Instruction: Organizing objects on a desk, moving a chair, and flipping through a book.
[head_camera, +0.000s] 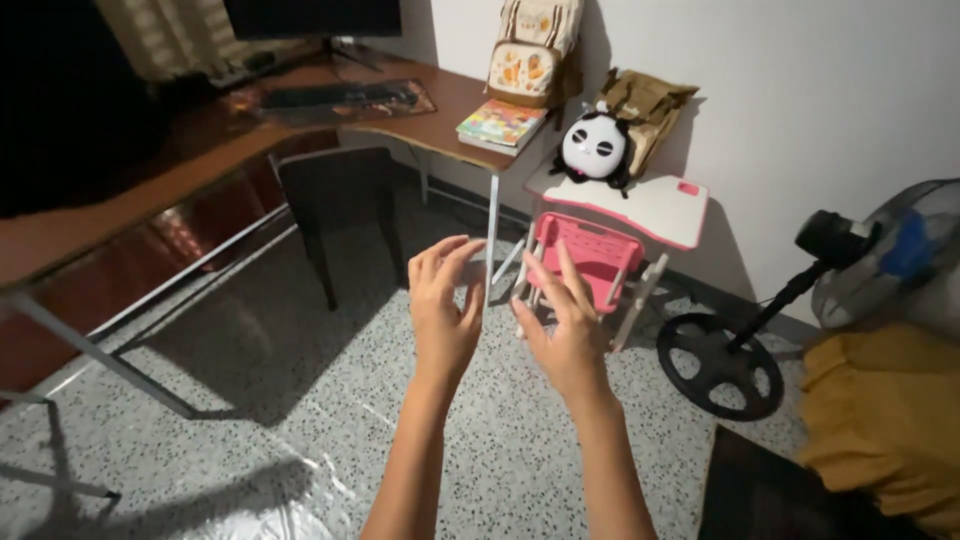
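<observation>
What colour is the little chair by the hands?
Pink, with pale legs. The chair shows best in the head view, just beyond the right hand.

A brown desk (200, 140) carries a keyboard on a mat (345, 98), a monitor foot, a backpack (533, 50) and a stack of books (500, 125). A small white desk (660, 205) bears a panda plush (594, 148). The speckled floor (300, 400) holds a dark chair (340, 200), a pink chair (590, 255) and a fan base (718, 365).
</observation>
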